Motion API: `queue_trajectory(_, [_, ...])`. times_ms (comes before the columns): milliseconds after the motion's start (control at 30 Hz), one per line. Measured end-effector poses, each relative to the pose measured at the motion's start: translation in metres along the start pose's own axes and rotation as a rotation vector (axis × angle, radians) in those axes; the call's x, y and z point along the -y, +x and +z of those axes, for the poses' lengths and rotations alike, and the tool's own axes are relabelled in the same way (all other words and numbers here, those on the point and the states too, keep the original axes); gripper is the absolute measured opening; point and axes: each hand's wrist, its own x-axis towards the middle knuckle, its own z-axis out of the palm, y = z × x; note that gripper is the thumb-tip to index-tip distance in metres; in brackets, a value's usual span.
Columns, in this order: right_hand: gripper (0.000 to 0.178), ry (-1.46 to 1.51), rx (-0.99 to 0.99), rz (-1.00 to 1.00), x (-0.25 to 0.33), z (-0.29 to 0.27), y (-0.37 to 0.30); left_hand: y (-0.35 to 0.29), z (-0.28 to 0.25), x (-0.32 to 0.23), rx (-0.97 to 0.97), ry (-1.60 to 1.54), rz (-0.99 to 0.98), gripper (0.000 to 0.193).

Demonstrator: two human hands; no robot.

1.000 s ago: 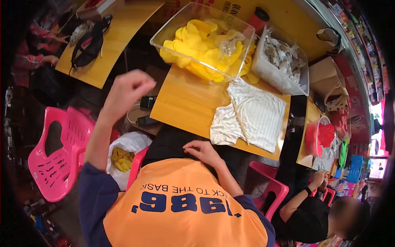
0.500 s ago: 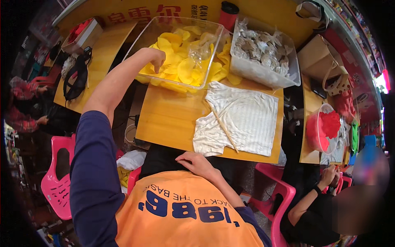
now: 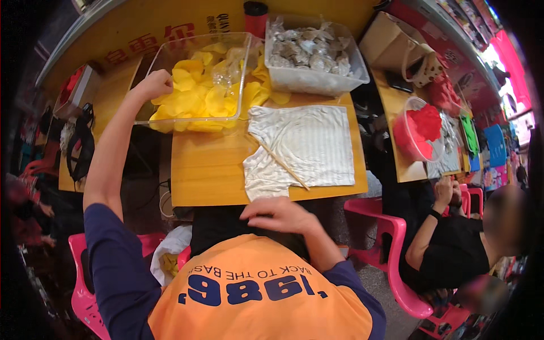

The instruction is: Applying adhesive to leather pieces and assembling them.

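Note:
My left hand (image 3: pixel 154 85) is closed at the left rim of a clear plastic bin (image 3: pixel 245 79); whatever its fingers hold, if anything, is hidden. Soft yellow petal-like pieces (image 3: pixel 187 93) fill the bin, with a crumpled clear bag (image 3: pixel 226 71) among them. My right hand (image 3: pixel 277 215) hovers over my lap by the table's near edge, its fingers loosely stretched and nothing in them. Just beyond it, a white cloth shirt (image 3: pixel 317 141) lies flat on the wooden table (image 3: pixel 207 170). A thin wooden stick (image 3: pixel 283 164) rests slantwise across the shirt.
A translucent bin (image 3: pixel 317 85) of small bagged grey items stands at the back right, beside a red cup with a black lid (image 3: pixel 256 21). On the right table are a tub of red pieces (image 3: pixel 416 130) and a handbag (image 3: pixel 394 42). A co-worker (image 3: pixel 447 243) sits near a pink chair (image 3: pixel 396 255).
My left hand has moved left from over the yellow pieces to the bin's rim. My right hand has risen slightly toward the table edge. The whole view has shifted.

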Motion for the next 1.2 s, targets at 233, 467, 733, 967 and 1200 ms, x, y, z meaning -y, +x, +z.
queue_trajectory(233, [0.017,-0.140,-1.024,-0.114,0.053,-0.180,0.037,-0.106,0.031,-0.128,-0.838,-0.441,0.128,0.014])
queue_trajectory(467, [0.076,-1.100,-0.711,0.145,-0.046,-0.333,0.147,-0.127,0.187,-0.175,-0.414,-0.909,-0.160,0.013])
queue_trajectory(733, [0.125,-1.350,-0.346,0.763,-0.100,-0.403,0.214,-0.098,0.215,-0.162,-0.637,-0.931,-0.159,0.014])
queue_trajectory(967, [0.091,-1.081,-0.086,0.551,-0.121,-0.458,0.213,-0.093,0.210,-0.165,-0.585,-0.939,-0.211,0.013])
queue_trajectory(1200, [0.064,-1.231,-0.328,0.536,-0.131,-0.439,0.208,-0.092,0.209,-0.165,-0.609,-0.948,-0.201,0.014])
